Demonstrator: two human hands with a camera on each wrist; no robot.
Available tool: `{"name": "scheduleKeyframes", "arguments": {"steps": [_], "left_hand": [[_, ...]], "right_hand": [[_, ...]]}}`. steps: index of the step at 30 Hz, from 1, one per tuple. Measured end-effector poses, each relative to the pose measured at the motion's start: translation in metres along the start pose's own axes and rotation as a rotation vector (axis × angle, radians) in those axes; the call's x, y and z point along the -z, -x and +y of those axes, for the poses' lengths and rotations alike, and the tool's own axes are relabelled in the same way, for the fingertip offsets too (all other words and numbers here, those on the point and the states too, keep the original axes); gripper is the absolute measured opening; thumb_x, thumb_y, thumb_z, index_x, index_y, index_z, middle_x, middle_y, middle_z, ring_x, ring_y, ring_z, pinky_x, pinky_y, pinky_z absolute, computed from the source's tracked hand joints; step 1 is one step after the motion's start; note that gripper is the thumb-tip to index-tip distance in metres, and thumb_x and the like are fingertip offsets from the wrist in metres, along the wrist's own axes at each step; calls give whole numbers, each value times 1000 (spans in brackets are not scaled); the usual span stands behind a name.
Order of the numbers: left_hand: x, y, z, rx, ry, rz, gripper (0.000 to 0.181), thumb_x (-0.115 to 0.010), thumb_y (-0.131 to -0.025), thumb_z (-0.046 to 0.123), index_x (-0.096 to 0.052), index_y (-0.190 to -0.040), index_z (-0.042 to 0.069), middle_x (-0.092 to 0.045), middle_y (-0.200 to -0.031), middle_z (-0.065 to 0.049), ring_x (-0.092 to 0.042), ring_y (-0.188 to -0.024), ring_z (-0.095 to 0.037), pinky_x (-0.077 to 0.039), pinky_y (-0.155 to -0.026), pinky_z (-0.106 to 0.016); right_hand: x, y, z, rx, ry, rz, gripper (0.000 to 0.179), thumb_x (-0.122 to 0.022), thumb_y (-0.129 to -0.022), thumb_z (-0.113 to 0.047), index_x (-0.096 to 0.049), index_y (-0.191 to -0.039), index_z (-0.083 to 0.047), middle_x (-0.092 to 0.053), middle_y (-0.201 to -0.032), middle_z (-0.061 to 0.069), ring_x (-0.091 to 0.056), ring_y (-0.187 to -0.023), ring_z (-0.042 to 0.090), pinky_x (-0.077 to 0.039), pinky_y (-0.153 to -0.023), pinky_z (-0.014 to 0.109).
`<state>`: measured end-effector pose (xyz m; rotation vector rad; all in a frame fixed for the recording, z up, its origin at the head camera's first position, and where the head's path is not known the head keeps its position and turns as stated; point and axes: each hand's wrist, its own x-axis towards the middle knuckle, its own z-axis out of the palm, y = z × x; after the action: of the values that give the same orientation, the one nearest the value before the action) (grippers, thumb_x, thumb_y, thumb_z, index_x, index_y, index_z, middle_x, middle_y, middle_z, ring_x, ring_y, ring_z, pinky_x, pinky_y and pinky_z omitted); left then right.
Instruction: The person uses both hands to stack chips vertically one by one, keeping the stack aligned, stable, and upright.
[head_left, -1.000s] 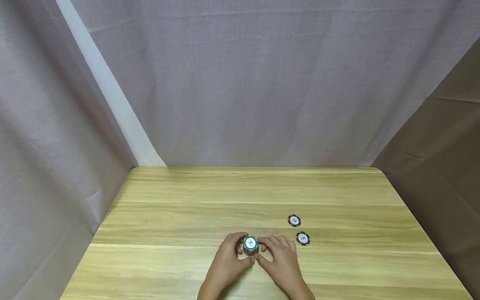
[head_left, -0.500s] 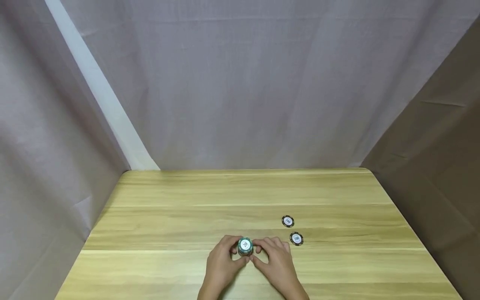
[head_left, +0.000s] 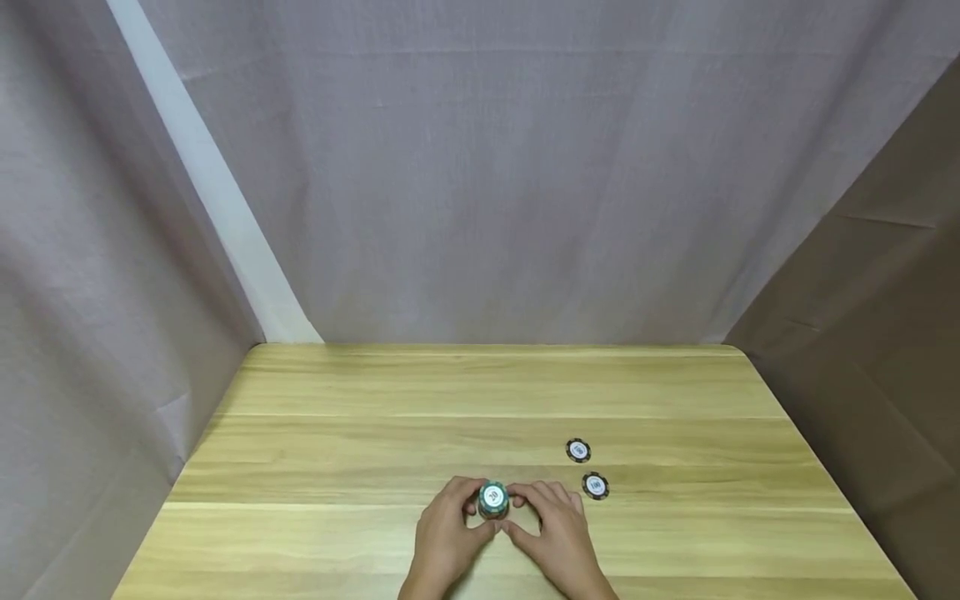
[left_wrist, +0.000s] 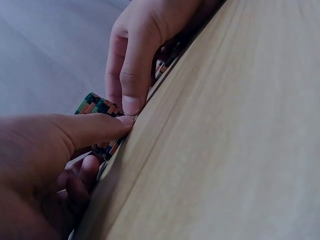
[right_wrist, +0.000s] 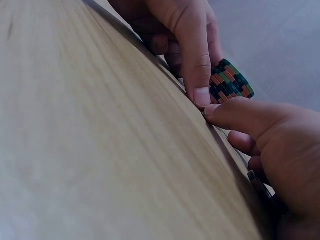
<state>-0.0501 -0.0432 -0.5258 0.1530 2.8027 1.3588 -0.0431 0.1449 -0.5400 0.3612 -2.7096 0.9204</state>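
Observation:
A stack of several poker chips (head_left: pixel 493 497) stands upright on the wooden table, a green chip marked 20 on top. In the wrist views its side shows green, black and orange edge bands. My left hand (head_left: pixel 444 535) curls round the stack from the left, forefinger behind it and thumb along its near foot. From the right my right hand (head_left: pixel 558 533) does the same, its forefinger at the chips' side. Both thumb tips meet, or nearly meet, low in front of the stack, close to the tabletop. Parts of the other fingers are hidden.
Two black poker chips marked 100 lie flat to the right: a farther chip (head_left: pixel 578 450) and a nearer chip (head_left: pixel 596 486) just beyond my right hand. The wooden table (head_left: pixel 337 467) ends at a grey curtain (head_left: pixel 480 208) behind, with more cloth at both sides.
The head view has shifted slightly. Both hands stay around the stack, with only slight finger movement, and the two black chips lie where they were.

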Motion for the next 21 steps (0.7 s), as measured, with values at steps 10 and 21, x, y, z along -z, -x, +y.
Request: {"name": "scheduleKeyframes", "arguments": {"steps": [10, 21], "left_hand": [[1, 3, 1, 1, 0, -20, 50, -95, -75, 22, -76, -120, 18, -66, -106, 16, -54, -86, -1, -44, -73, -26], [2, 3, 3, -4, 1, -18, 51, -95, -74, 18, -76, -122, 17, -59, -95, 16, -52, -84, -3, -42, -72, -25]], "right_hand": [[3, 1, -2, -77, -81, -37, 41, -92, -79, -25, -76, -116, -30, -66, -99, -24, -55, -97, 4, -34, -87, 36], [45, -8, 5, -208, 20, -89, 32, -86, -88, -22, -76, -118, -17, -67, -118, -5, -53, -109, 17, -47, -97, 47]]}}
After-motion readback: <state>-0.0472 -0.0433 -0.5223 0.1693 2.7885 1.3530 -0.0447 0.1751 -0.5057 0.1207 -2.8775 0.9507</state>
